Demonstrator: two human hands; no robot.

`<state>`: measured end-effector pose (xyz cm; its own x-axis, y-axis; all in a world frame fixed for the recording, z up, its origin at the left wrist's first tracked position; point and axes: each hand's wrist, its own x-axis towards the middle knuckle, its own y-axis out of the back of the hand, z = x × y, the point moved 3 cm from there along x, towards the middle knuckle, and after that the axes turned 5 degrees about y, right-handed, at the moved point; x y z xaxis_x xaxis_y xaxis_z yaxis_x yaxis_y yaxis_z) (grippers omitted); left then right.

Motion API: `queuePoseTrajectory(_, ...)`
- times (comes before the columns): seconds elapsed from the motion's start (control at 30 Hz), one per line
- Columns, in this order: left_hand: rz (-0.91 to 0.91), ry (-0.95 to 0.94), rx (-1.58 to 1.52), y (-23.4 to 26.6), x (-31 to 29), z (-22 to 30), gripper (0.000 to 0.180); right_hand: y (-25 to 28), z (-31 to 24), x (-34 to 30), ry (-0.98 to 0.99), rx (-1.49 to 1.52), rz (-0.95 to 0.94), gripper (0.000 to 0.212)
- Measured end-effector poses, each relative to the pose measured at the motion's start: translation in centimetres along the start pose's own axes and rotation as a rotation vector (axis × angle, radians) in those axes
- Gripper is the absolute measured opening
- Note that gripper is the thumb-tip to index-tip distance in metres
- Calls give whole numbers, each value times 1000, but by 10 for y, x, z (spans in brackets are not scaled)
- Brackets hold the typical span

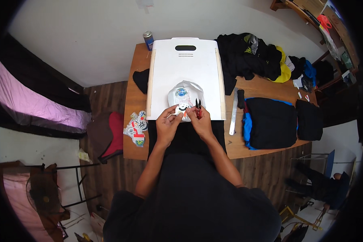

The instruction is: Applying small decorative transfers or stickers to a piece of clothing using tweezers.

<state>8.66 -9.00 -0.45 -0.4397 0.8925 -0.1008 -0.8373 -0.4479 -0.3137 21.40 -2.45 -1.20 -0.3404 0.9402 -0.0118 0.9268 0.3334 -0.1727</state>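
A printed sheet [182,98], pale with a round blue and red design, lies on a white board [185,72] that rests on the wooden table [262,137]. The sheet sits at the board's near edge, directly before the person. Its near edge is pinched between thumb and fingers of the left hand [168,123]. A small pair of red-handled snips [198,108] is held in the right hand [200,122], the fingers closed round the handles and the dark blades pointing away from the body, just beside the design.

The step in hand is judged to be trimming at the sheet's near edge; whether the blades are already on the material cannot be told. For the next move, the sheet would need to be kept taut by the left fingers while the blades are brought onto the line to be cut, clear of the fingertips and of the printed design.

A metal ruler [233,115] lies to the right of the board, folded black garments [270,123] beyond it, and another printed cut-out [136,128] lies at the table's left edge.
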Motion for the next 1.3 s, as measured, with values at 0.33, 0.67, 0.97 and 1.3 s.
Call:
queuePoseTrajectory(0.33,29,-110,20,7,1,3,26,12,18,-12,-150,379,-237,33)
queuePoseTrajectory(0.67,62,-90,6,6,3,17,24,18,2,6,-27,-120,-43,22)
queuePoseTrajectory(0.97,83,-74,22,10,4,17,24,30,-5,18,188,-609,-36,24)
queuePoseTrajectory(1.3,84,-52,12,10,4,16,24,33,2,11,-77,-133,-172,32)
